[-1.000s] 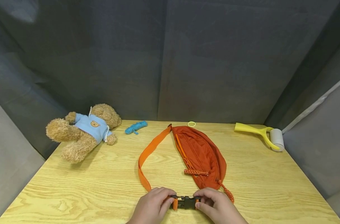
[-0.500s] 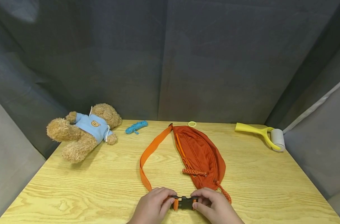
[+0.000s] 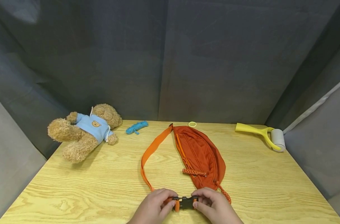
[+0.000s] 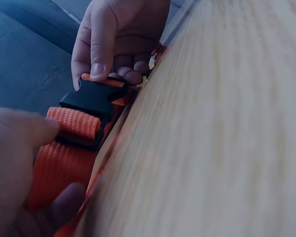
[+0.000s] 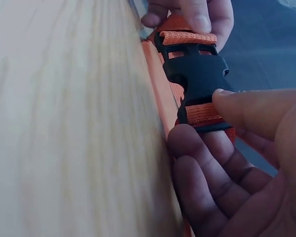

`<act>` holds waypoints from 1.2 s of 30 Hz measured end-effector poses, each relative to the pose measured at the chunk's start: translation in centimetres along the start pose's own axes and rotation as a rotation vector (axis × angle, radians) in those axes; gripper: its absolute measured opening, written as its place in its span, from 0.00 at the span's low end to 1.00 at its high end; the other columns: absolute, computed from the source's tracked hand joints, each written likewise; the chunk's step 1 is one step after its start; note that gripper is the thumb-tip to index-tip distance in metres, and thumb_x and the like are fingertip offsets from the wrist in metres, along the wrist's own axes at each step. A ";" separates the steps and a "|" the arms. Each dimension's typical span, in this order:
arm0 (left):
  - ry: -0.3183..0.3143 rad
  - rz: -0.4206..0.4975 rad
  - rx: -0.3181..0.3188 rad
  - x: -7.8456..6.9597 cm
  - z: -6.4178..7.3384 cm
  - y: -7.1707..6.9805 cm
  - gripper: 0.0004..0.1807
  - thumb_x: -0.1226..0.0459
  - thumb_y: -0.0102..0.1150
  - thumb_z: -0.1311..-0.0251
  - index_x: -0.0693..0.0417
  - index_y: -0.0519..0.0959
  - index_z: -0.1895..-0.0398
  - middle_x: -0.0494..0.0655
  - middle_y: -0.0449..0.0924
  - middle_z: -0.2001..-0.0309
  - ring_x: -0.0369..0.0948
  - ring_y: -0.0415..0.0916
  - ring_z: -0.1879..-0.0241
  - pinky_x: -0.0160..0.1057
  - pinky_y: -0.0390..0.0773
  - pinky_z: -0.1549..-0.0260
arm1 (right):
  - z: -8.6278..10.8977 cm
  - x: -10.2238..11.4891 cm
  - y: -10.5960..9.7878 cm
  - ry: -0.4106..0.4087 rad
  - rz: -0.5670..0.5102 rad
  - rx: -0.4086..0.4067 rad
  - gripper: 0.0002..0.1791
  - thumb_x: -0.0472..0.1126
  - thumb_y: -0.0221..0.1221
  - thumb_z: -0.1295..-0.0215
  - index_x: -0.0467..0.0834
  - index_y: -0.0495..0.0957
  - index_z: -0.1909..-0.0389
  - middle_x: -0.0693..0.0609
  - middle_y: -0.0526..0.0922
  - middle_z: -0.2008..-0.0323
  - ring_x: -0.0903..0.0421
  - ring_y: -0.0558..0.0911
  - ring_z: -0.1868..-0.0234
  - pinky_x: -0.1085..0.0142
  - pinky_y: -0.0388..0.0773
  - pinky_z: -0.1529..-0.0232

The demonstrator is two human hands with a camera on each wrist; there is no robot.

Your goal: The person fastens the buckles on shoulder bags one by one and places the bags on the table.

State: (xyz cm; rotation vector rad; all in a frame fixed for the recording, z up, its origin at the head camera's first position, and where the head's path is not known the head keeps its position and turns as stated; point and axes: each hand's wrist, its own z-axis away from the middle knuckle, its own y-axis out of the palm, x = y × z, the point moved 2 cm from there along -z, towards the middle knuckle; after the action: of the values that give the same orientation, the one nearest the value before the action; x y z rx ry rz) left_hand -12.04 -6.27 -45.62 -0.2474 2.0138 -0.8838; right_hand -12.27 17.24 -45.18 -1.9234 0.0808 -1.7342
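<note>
In the head view, even light brightens the counter (image 3: 111, 193) and a soft shadow lies beside the teddy bear (image 3: 88, 128); the wrist views are dimmer and bluish, the near left hand (image 4: 10, 158) slightly blurred.

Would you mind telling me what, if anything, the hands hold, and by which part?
The black buckle of the red bag: the left hand pinches its prong end, where the strap loops through; the right hand pinches its socket end.
</note>
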 end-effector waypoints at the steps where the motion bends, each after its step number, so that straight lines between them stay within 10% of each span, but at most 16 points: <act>1: 0.002 0.010 0.013 0.0 0.0 0.0 0.07 0.63 0.62 0.31 0.48 0.83 0.52 0.34 0.82 0.60 0.26 0.75 0.64 0.29 0.77 0.66 | 0.0 0.0 0.0 0.003 -0.010 -0.001 0.12 0.42 0.68 0.36 0.42 0.83 0.54 0.51 0.78 0.66 0.63 0.76 0.69 0.68 0.76 0.69; 21: -0.241 0.325 0.127 0.8 0.4 -0.3 0.11 0.62 0.66 0.35 0.44 0.82 0.50 0.35 0.85 0.57 0.31 0.81 0.57 0.32 0.81 0.62 | 0.5 -0.7 -0.2 0.022 -0.112 0.007 0.15 0.41 0.68 0.36 0.41 0.83 0.50 0.50 0.79 0.66 0.61 0.76 0.67 0.67 0.77 0.68; 36: -0.235 0.431 0.100 1.0 0.3 0.0 0.09 0.63 0.69 0.38 0.45 0.83 0.55 0.40 0.86 0.61 0.31 0.82 0.63 0.32 0.81 0.65 | 0.5 -0.9 -0.5 0.027 -0.106 0.026 0.15 0.42 0.69 0.37 0.42 0.84 0.51 0.52 0.79 0.66 0.61 0.76 0.68 0.67 0.76 0.69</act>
State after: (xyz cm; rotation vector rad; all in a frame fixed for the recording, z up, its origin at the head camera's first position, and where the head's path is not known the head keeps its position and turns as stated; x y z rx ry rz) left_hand -12.37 -6.96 -46.40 0.1327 1.7086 -0.6443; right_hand -12.08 18.19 -45.80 -1.9174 -0.0339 -1.8206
